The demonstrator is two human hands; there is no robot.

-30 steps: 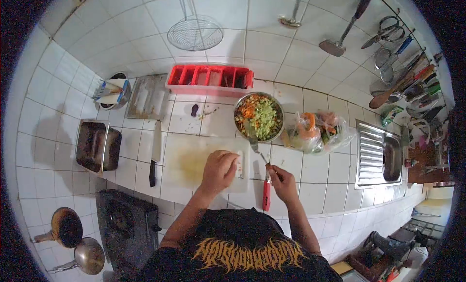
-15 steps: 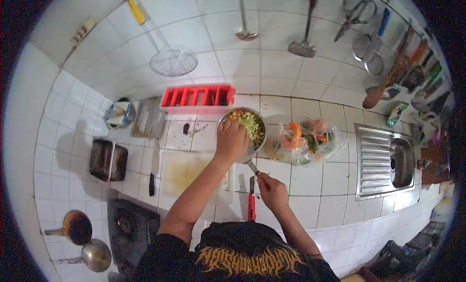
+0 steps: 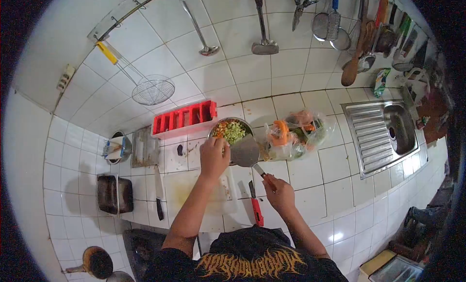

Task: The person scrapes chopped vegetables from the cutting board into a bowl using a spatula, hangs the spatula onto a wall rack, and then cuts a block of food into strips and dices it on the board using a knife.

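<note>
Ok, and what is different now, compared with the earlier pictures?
The left hand has moved from the cutting board forward to the metal bowl. The metal turner has turned, its blade's broad face now showing over the bowl's near rim. The right hand still holds it. The red-handled knife and black-handled knife stayed beside the board.

The bowl [image 3: 251, 129] contains chopped vegetables [image 3: 233, 131]. At its near side are the left hand [image 3: 215, 158] and the metal spatula [image 3: 245, 152], which the right hand [image 3: 279, 192] grips. Bagged vegetables [image 3: 300, 145] lie right of the bowl.
</note>
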